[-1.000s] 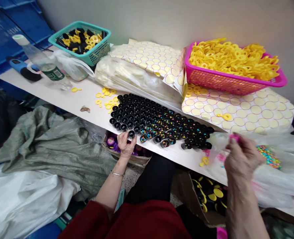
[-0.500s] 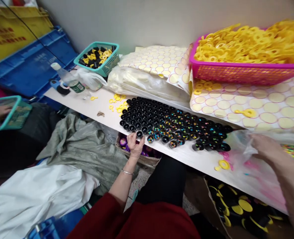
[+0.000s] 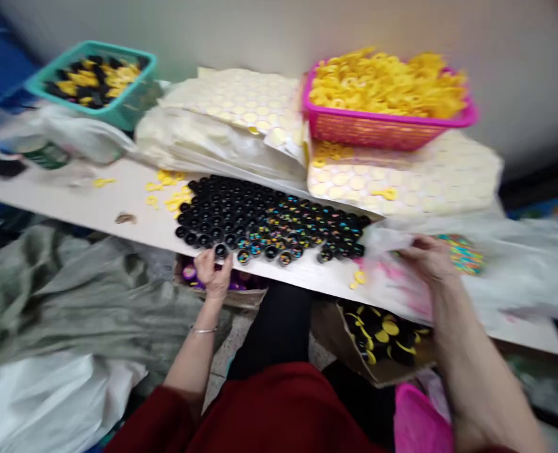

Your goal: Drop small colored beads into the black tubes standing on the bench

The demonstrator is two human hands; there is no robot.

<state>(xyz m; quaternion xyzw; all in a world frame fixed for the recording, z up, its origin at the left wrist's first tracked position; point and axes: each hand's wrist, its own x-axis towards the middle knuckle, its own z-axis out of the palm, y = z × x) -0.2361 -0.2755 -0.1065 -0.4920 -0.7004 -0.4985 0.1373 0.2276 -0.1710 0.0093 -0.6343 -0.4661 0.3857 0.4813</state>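
Observation:
A dense cluster of small black cups [image 3: 264,217] stands on the white shelf board [image 3: 132,214]; those on the right side hold coloured beads. My left hand [image 3: 212,272] pinches one black cup [image 3: 221,251] at the board's front edge. My right hand [image 3: 427,261] reaches into a clear plastic bag [image 3: 496,277] on the right, fingers curled on the plastic near a heap of coloured beads [image 3: 462,255]. The whole view is smeared by motion.
A pink basket of yellow rings [image 3: 387,100] sits on sheets of round stickers [image 3: 401,179]. A teal basket [image 3: 94,82] with black and yellow parts stands at the back left beside a bottle. Loose yellow rings [image 3: 165,189] lie on the board. Boxes of parts sit under it.
The camera swung from left to right. My right hand went from pinching a pink piece into the plastic bag. My left hand stays on the black cup at the front edge.

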